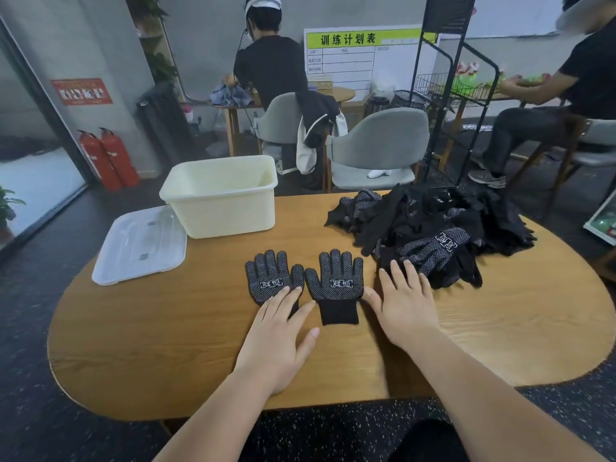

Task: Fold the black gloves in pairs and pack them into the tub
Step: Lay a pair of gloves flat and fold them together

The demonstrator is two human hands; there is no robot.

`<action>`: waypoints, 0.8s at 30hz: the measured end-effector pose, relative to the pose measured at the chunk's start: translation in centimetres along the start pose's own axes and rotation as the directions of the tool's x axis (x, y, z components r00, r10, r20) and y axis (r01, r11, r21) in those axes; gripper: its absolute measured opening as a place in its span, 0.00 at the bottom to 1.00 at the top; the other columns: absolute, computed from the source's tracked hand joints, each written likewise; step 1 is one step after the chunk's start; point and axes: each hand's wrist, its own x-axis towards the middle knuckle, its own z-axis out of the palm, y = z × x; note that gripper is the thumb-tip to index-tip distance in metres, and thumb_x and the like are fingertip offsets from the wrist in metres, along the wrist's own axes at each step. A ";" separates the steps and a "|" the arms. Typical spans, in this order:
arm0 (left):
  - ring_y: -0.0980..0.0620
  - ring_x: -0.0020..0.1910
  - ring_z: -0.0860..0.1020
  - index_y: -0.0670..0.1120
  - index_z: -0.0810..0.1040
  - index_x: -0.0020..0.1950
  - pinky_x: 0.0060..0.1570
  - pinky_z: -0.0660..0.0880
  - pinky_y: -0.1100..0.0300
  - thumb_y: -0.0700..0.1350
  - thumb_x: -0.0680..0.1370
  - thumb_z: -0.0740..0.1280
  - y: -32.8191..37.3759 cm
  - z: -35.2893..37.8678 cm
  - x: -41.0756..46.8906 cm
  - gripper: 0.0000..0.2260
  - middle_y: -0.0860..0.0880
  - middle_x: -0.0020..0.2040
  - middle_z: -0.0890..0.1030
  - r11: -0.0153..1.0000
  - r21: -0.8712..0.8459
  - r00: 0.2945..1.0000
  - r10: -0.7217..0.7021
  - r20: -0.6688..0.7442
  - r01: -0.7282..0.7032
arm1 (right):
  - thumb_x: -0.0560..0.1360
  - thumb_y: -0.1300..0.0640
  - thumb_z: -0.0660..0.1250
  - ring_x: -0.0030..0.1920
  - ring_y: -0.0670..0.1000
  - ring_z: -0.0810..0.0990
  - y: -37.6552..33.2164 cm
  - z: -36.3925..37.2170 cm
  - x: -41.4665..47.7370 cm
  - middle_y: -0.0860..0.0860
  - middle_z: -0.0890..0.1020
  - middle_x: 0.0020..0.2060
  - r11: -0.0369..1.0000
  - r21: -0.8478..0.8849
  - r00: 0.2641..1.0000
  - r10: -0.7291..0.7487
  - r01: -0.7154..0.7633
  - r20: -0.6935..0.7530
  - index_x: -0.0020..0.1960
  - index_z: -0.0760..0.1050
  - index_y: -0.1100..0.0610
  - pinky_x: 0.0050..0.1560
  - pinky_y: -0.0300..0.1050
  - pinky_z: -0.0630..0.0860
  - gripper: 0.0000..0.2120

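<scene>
Lining up a pair, we reckon. The black knit white-dotted glove on the left (273, 276) and its twin black dotted glove on the right (336, 281) lie flat mid-table, side by side, thumbs touching. Long axes run parallel, cuffs twd the near edge, fingertips twd the far edge.

Our left hand (276, 341) has fingers straight, slightly spread, tips resting on the left glove's lower palm, hiding its cuff. Our right hand (405, 305) lies flat, fingers spread, just right of the twin, thumb at its edge, fingertips reaching the loose heap of black gloves (433, 228).

The cream plastic rectangular tub (226, 211) sits at the far-left edge of the oval wooden table (166, 328). No gloves show inside, and the left hand is nearer it. Next we'd prob flip one glove sideways onto the other.
</scene>
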 end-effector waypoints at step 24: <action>0.56 0.85 0.42 0.60 0.55 0.86 0.84 0.46 0.52 0.67 0.86 0.44 0.0 -0.1 -0.4 0.29 0.57 0.86 0.50 0.998 -0.043 0.999 -0.041 -0.017 0.040 | 0.84 0.41 0.45 0.78 0.57 0.63 0.1 0.1 -1.8 0.51 0.70 0.78 0.989 0.140 0.982 -0.013 0.041 -0.190 0.79 0.69 0.55 0.77 0.59 0.60 0.31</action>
